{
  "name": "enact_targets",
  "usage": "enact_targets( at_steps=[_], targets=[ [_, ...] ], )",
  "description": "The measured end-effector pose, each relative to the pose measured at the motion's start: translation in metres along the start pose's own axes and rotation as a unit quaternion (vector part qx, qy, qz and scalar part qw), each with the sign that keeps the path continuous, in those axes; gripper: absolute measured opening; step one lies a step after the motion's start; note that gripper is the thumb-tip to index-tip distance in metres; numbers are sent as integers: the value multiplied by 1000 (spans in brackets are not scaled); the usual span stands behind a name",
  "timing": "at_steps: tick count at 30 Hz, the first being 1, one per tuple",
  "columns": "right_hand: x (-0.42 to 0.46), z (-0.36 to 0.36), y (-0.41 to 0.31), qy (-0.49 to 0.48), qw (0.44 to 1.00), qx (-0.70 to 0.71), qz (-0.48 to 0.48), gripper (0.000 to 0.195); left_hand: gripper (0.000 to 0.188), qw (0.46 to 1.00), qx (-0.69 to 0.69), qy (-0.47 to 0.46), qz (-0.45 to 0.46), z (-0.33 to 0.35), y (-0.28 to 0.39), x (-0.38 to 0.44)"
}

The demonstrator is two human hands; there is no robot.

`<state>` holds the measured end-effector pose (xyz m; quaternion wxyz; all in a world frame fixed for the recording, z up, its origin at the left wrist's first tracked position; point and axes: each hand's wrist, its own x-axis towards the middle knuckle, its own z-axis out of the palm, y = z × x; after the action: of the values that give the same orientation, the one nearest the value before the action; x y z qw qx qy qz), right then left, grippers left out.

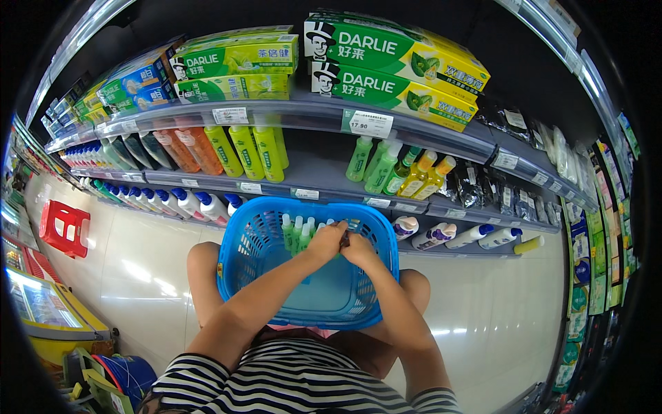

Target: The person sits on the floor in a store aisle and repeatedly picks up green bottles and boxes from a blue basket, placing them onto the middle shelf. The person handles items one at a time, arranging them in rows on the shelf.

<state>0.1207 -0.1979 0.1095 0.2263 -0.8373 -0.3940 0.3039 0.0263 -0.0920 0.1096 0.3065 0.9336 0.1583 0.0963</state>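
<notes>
A blue plastic shopping basket [305, 325] rests across my lap between my bent knees. Several translucent green bottles [304, 239] with pale caps stand together at its far side. Above the basket's right half, my left hand [331, 241] and my right hand [360, 250] meet. Their fingers close around a small dark object [345, 238], mostly hidden, so I cannot tell what it is. The hands also cover part of the bottle group.
Ahead, the middle shelf holds green bottles [383, 169], yellow bottles [414, 178] and lime-green bottles [243, 151]. Darlie toothpaste boxes [382, 52] are stacked above. White bottles with blue caps [212, 207] line the bottom shelf. A red plastic stool [65, 228] stands left on the tiled floor.
</notes>
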Motion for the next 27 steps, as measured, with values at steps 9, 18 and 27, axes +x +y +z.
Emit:
enact_targets(
  at_steps=[9,18,27],
  targets=[
    [4,10,0,-2,1000,22,22,36,26,997,22,-52,-46,20,-21,13],
    [10,14,15,40,999,26,-5,49,43,1000,14,17,-19,14,-18,11],
    [-11,-15,0,156,985,58,-46,39,34,984,-94,142,53,-50,10,15]
  ],
)
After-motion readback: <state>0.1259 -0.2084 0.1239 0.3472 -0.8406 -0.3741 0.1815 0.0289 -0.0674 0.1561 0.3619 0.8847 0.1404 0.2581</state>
